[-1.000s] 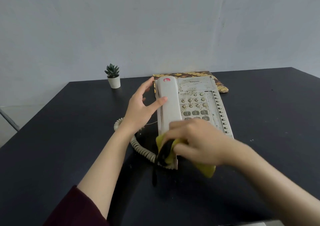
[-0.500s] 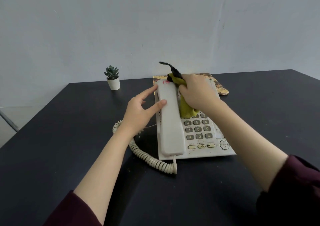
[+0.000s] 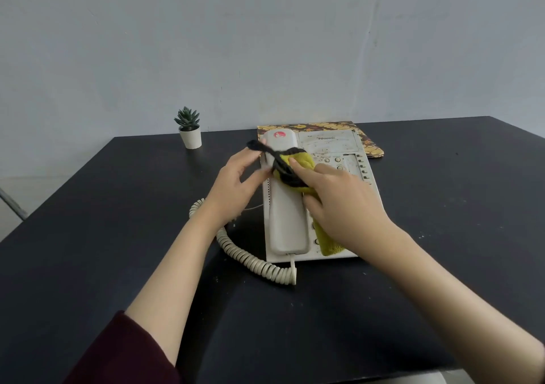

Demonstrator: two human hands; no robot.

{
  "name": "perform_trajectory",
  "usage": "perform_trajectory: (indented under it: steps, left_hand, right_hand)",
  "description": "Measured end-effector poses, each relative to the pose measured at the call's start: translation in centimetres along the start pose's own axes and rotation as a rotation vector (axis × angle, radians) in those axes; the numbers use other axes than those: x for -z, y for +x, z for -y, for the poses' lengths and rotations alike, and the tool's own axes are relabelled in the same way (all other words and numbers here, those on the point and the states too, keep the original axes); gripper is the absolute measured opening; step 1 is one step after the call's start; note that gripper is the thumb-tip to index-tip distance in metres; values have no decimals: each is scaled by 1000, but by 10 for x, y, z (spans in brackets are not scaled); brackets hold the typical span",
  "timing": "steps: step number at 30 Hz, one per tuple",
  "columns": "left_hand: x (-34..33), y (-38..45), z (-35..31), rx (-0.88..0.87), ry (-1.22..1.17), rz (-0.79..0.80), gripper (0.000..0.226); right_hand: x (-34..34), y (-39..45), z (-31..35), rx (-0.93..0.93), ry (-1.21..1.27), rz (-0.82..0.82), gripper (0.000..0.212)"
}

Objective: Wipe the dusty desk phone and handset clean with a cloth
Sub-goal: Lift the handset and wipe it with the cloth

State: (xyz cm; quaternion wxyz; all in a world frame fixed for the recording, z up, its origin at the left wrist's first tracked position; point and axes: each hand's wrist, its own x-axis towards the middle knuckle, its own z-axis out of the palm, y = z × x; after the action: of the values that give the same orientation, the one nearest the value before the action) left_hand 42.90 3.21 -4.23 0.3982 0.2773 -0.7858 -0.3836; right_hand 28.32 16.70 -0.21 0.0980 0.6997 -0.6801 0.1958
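Observation:
A dusty white desk phone (image 3: 339, 147) lies on the black table, its handset (image 3: 287, 221) resting in the cradle on the left side. My right hand (image 3: 339, 203) presses a yellow cloth with black trim (image 3: 298, 165) across the upper handset and the keypad. The cloth's tail hangs out below my palm. My left hand (image 3: 236, 183) is beside the handset's upper left edge, its fingertips touching the cloth's black strip. A coiled cord (image 3: 250, 259) runs from the handset's lower end round to the left.
A small potted succulent (image 3: 188, 128) stands at the back left of the black table (image 3: 118, 236). A patterned brown and yellow mat (image 3: 371, 144) lies under the phone's far end. The table's back edge meets a grey wall.
My right hand has swept the cloth from the phone's near end up to its top, then back to the upper handset. My left hand moved from steadying the handset to touching the cloth's black strip.

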Motion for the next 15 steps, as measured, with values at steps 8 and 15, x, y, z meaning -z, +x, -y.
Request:
perform_trajectory:
  steps: [8, 15]
  left_hand:
    - [3, -1, -2, 44, 14, -59, 59]
    - [2, -2, -3, 31, 115, -62, 65]
  right_hand:
    - [2, -55, 6, 30, 54, 61, 55]
    - [11, -78, 12, 29, 189, 77, 38]
